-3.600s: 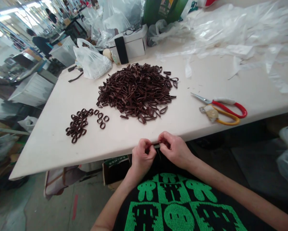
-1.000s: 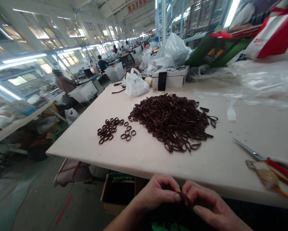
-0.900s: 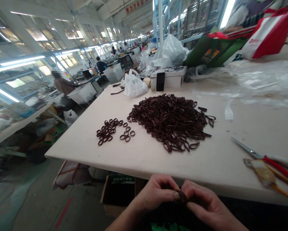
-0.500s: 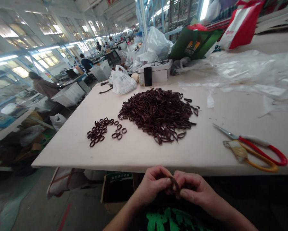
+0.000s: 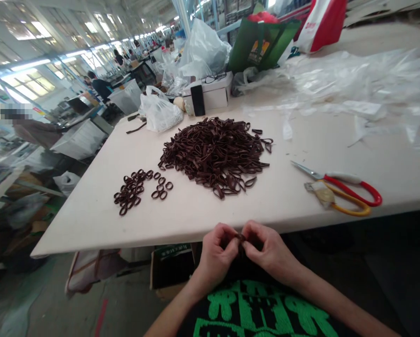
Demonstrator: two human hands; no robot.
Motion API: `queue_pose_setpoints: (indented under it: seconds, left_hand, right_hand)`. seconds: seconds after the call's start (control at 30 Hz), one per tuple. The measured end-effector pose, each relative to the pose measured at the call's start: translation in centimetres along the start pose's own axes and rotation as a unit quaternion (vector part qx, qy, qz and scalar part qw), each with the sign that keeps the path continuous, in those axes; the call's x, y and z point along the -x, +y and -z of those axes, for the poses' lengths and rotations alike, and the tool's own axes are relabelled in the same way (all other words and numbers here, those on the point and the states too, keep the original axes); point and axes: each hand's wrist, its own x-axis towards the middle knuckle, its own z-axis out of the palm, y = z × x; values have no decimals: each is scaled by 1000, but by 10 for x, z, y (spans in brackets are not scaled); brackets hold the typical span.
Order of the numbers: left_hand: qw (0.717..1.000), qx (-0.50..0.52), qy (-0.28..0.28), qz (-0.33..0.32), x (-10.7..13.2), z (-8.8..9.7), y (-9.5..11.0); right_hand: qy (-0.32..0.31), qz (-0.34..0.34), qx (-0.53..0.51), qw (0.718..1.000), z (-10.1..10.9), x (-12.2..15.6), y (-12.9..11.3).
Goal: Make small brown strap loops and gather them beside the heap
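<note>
Just off the table's front edge, my left hand [image 5: 218,250] and my right hand [image 5: 266,245] pinch one small dark brown strap loop [image 5: 240,238] between thumbs and fingers. The fingers cover most of it. Beyond them on the table lies a large heap of flattened brown strap loops [image 5: 217,154]. To its left sits a smaller group of rounded brown rings [image 5: 129,191], with several more rings [image 5: 162,188] beside it.
Scissors [image 5: 332,189] with red and yellow handles lie at the right of the pale table [image 5: 86,210]. Behind the heap stand a black phone [image 5: 197,100], a white box [image 5: 218,91] and a white plastic bag [image 5: 160,110]. Clear plastic sheeting [image 5: 336,84] covers the back right. A person [image 5: 34,128] is far left.
Both hands have risen toward the table edge, and the thumbs now meet closer together over the loop. The camera view has shifted, so the table's contents appear further left and higher.
</note>
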Motion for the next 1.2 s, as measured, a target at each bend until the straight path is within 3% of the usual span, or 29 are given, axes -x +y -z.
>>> queue_pose_setpoints:
  seconds: [0.1, 0.17, 0.33, 0.43, 0.53, 0.63, 0.7, 0.8, 0.93, 1.03, 1.1, 1.2]
  left_hand:
    - [977, -176, 68, -102, -2, -2, -4]
    - [954, -241, 100, -148, -4, -2, -7]
    - [930, -300, 140, -162, -14, -1, -19]
    - [927, -313, 145, -148, -17, 0, -23]
    - [931, -310, 134, -138, -18, 1, -23]
    - [938, -293, 136, -123, -22, 8, -23]
    - [940, -280, 165, -107, -29, 24, -23]
    - [924, -274, 253, -83, -48, 71, -20]
    - [862, -350, 362, -60, -77, 148, -8]
    - [817, -405, 404, -68, -92, 174, 3]
    - [836, -392, 368, -106, -98, 165, 7]
    - [884, -386, 194, -179, -104, 122, 9]
  right_hand:
    - [66, 19, 148, 987, -3, -2, -3]
    - [92, 25, 230, 968, -4, -3, -5]
    - [84, 53, 311, 945, -5, -6, -7]
    - [80, 27, 290, 953, -4, -10, -5]
    - [51, -3, 179, 983, -4, -12, -3]
    - [5, 11, 75, 997, -1, -12, -3]
    - [22, 45, 79, 996, 7, -13, -1]
    - [116, 101, 158, 975, 30, -20, 3]
    - [219, 119, 246, 937, 64, -40, 17]
    - [257, 115, 288, 915, 73, -50, 26]
    - [267, 124, 322, 900, 70, -52, 29]
    - [265, 149, 371, 877, 64, -51, 31]
